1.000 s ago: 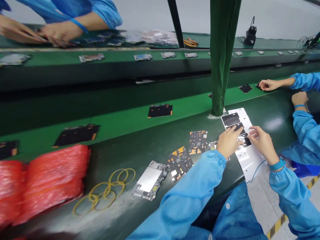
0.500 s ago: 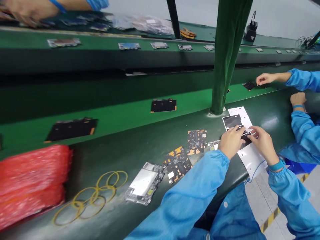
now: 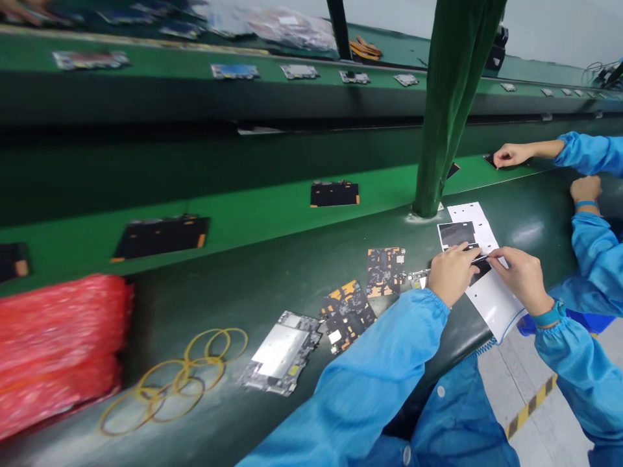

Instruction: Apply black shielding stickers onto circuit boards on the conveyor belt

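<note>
On the dark green tabletop (image 3: 204, 311), a white backing sheet (image 3: 489, 305) lies with its long axis slanting from the foot of a green-wrapped post (image 3: 428, 194) down toward the person's right wrist. The left hand (image 3: 452, 274) rests at the sheet's left edge, fingers curled and seemingly pinching a thin shiny strip (image 3: 481, 258). The right hand (image 3: 520, 274) sits over the sheet's lower half, nearer its lower end, with fingers closed toward the strip's other end; whether they grip it, I cannot tell. A black film piece (image 3: 456, 234) lies on the sheet's upper part, beyond both hands. Circuit boards (image 3: 386, 271) lie to the left, and a co-worker's hand (image 3: 513, 155) reaches along the green belt (image 3: 243, 207)
</note>
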{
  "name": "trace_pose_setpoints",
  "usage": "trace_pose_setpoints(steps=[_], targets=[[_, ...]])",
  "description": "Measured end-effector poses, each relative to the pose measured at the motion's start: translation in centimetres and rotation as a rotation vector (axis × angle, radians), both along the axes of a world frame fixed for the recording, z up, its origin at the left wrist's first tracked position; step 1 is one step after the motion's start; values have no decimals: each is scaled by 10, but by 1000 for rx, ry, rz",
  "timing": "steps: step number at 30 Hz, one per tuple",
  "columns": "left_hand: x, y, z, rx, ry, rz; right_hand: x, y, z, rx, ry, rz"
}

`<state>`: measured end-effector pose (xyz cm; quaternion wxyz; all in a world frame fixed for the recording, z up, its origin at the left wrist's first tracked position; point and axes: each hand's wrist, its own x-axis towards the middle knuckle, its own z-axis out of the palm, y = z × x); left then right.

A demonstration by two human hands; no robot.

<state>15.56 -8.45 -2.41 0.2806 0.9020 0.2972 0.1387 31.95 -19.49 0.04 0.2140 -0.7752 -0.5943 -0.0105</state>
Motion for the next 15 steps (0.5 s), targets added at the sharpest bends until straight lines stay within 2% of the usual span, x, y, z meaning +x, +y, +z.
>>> trace_pose_setpoints(steps=[9, 12, 15], targets=[[1, -1, 4, -34, 2, -8, 5, 3, 8, -54, -149, 69], [0, -1, 7, -42, 7, -7, 4, 1, 9, -29, -204, 124], [-1, 2, 11, -79, -16, -54, 3, -7, 9, 28, -250, 109]])
